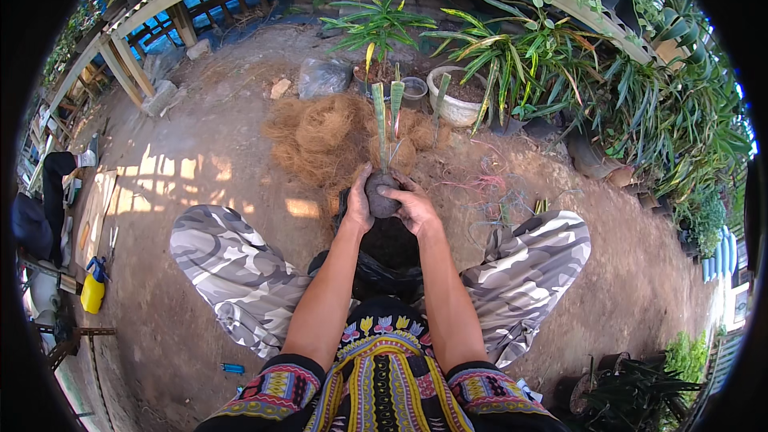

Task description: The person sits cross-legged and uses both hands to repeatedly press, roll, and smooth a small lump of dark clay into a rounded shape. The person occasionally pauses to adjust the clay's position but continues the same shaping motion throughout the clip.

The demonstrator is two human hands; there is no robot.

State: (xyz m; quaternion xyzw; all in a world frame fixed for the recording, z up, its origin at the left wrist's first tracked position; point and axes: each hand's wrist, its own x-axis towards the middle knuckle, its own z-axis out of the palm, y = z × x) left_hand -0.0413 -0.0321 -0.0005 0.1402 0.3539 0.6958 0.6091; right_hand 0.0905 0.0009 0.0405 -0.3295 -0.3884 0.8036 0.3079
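Note:
Between my left hand and my right hand is a ball of dark, moist soil. Both palms press on its sides, and my right thumb lies across its front. A stiff green leaf cutting, like a snake plant's, stands upright from the top of the ball. Directly below my hands, a black plastic bag with dark soil inside sits between my crossed legs. Just beyond, brown coconut fibre lies in a loose heap, with more leaf cuttings standing among rounded fibre clumps.
Pink and blue string lies tangled to the right. A white pot and leafy plants stand beyond. On the left are a yellow spray bottle, scissors and another person's leg. A blue lighter lies nearby.

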